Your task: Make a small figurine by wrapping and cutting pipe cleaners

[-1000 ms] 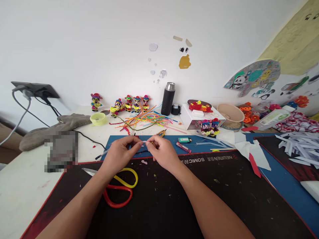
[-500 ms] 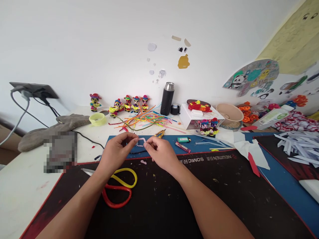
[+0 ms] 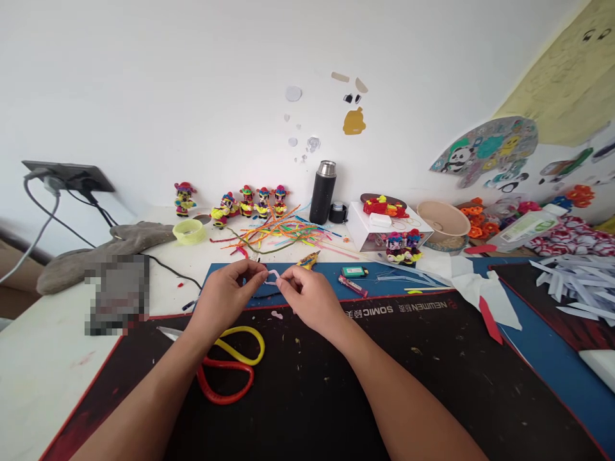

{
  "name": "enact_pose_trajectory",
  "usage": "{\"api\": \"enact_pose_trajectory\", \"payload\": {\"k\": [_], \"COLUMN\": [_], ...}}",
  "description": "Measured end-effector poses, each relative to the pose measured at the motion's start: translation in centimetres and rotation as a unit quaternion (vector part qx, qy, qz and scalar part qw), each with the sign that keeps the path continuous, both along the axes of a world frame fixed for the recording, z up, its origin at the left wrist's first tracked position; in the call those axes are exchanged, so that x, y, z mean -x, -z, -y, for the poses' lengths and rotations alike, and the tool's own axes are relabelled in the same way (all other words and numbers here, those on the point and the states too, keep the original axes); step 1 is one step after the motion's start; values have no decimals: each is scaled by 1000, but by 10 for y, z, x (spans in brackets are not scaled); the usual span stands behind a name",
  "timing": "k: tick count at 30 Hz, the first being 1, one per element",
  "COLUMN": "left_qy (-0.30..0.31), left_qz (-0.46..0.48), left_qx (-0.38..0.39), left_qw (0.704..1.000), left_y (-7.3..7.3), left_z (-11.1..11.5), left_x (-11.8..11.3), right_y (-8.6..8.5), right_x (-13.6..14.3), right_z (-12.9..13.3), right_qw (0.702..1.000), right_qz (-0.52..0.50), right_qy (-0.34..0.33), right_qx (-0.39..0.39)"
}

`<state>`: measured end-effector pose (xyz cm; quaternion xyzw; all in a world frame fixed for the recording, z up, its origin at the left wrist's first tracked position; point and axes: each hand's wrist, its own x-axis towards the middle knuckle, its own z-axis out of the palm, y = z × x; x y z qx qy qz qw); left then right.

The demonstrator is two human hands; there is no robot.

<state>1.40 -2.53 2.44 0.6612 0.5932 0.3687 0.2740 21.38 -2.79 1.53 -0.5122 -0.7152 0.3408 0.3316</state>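
A pale lilac pipe cleaner (image 3: pixel 273 272), bent into a small angular loop, is stretched between my two hands above the mat's far edge. My left hand (image 3: pixel 225 291) pinches its left side between thumb and index finger. On the other side, the fingertips of my right hand (image 3: pixel 311 298) are closed on it too. Below my left wrist lie scissors (image 3: pixel 239 365) with one yellow and one red handle, their blades partly hidden by the forearm. A yellow patterned tool (image 3: pixel 308 259) rests just beyond my right hand.
Loose coloured pipe cleaners (image 3: pixel 273 234) spread behind my hands, near several small figures (image 3: pixel 246 201). A black thermos (image 3: pixel 323 195) stands beside a white box (image 3: pixel 358 227). A green lighter-like item (image 3: pixel 354 271) and a pink lighter (image 3: pixel 353 286) lie to the right. White strips (image 3: pixel 574 288) are heaped at far right.
The loop has shifted and tilted slightly between my fingertips, its shape looking flatter. Both hands keep their pinch, and the view has moved a little.
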Motion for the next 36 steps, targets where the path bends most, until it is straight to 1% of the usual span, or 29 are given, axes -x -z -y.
{"api": "enact_pose_trajectory", "payload": {"k": [2, 6, 8, 12, 16, 19, 24, 27, 30, 33, 36], "left_qy": [1, 23, 36, 47, 38, 37, 86, 104, 107, 94, 97], "left_qz": [21, 104, 120, 101, 51, 33, 57, 65, 100, 151, 195], "left_qx": [6, 45, 62, 47, 19, 21, 51, 69, 103, 112, 124], "left_qw": [1000, 993, 990, 993, 998, 999, 993, 990, 984, 978, 968], "left_y": [-1, -3, -4, -3, 0, -1, -6, -8, -6, -4, -2], "left_z": [-1, -3, -4, -3, -2, -1, -2, -4, -5, -4, -3], "left_x": [1, 2, 2, 1, -1, -1, 4, 8, 7, 4, 1], "right_y": [0, 0, -1, -4, -7, -6, -4, -4, -4, -5, -6], "right_x": [0, 0, 0, 1, 1, 1, -1, -1, -1, -1, -1], "right_z": [0, 0, 0, 2, 3, 3, 1, 1, 2, 2, 2], "right_qw": [1000, 1000, 1000, 1000, 1000, 1000, 1000, 1000, 1000, 1000, 1000], "right_qz": [-9, -17, -13, 0, 7, 9, 3, 2, 3, 8, 17], "right_qy": [-2, -4, -3, -5, -8, -7, -2, -2, -7, -12, -8], "right_qx": [7, 14, 13, 11, 4, 0, -3, -8, -16, -19, -23]}}
